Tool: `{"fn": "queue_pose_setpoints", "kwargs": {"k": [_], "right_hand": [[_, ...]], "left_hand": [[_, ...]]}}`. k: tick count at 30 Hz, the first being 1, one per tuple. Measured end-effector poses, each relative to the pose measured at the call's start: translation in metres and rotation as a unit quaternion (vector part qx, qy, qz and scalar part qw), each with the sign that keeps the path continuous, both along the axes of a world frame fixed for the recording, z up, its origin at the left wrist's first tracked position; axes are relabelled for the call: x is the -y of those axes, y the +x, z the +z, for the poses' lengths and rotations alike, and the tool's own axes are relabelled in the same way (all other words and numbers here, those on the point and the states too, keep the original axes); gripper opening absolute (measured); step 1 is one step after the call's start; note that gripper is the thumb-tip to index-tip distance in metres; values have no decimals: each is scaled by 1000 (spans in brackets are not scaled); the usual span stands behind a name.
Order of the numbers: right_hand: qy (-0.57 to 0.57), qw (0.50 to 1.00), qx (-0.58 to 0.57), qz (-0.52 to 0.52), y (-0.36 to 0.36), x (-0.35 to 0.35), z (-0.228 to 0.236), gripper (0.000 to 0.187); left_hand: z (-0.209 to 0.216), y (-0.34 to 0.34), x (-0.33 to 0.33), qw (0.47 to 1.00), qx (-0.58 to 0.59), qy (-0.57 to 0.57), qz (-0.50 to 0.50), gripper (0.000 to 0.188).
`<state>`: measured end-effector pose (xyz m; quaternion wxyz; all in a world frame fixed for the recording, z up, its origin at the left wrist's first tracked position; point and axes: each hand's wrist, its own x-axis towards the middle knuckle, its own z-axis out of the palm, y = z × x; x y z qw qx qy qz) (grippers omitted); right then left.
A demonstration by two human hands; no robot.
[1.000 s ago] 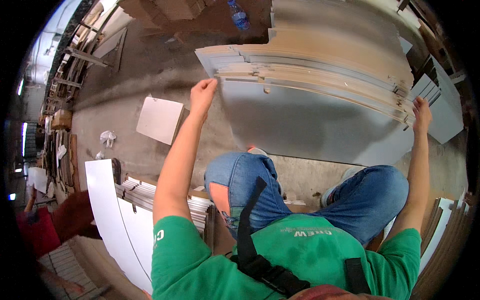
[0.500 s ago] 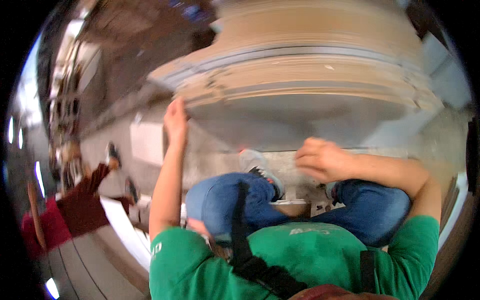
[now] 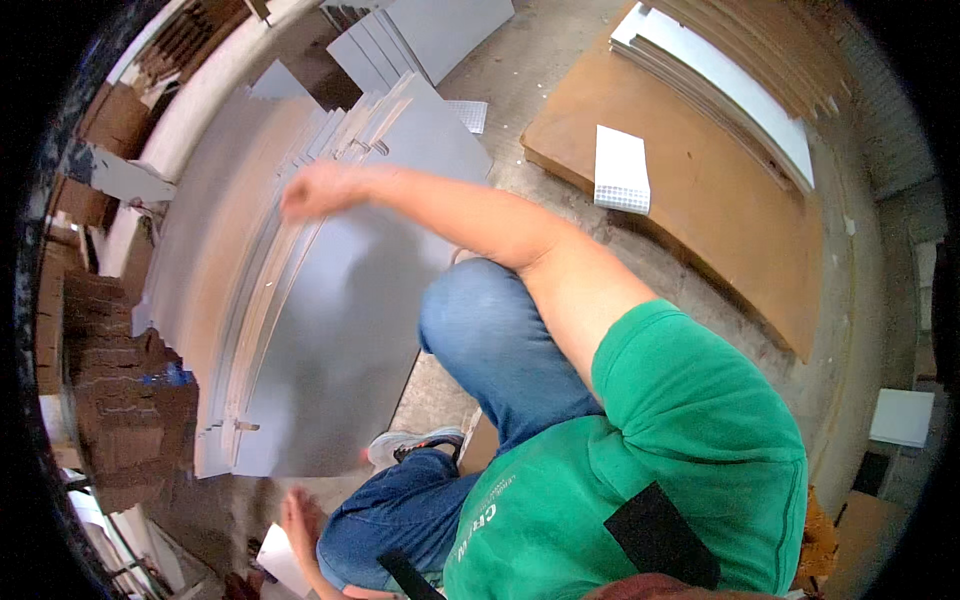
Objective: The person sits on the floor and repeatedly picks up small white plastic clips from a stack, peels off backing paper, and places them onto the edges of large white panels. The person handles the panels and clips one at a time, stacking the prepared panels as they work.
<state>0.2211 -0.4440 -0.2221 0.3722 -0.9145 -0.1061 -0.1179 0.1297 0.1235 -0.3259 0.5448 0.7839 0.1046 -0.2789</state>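
A leaning stack of large grey boards (image 3: 330,330) with tan edges stands on my left side. Over the upper part of its edges is my right hand (image 3: 325,190), its fingers curled and smeared by motion. Whether it touches a board edge cannot be made out. My left hand (image 3: 300,520) is beside my knee, just off the stack's lower corner. Its fingers are stretched out and somewhat blurred, and nothing shows in them. Small clips or tabs (image 3: 245,426) stick out between the board edges.
To the right, a large brown board (image 3: 690,200) lies low, bearing a white patterned piece (image 3: 622,165) and a stack of white and brown panels (image 3: 720,90). More grey panels (image 3: 455,40) lean at the back. Brown stacked pieces (image 3: 130,400) stand far left.
My view has swung to the right, so the grey stack now appears on the left. My right hand has gone from before my knees to the stack's edges; my left hand is beside its lower corner.
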Motion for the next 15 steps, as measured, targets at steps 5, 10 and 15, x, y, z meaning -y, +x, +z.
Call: {"fn": "queue_pose_setpoints", "kwargs": {"k": [5,10,15], "right_hand": [[229,851,83,-466,-77,159,-107,25],[44,637,-46,-768,-291,271,-195,65],[262,577,-12,-773,-432,335,-225,66]], "left_hand": [[39,-72,28,945,-168,-247,131,40],[56,-90,-4,953,-150,-171,202,35],[90,-74,28,997,-42,-4,72,37]]}}
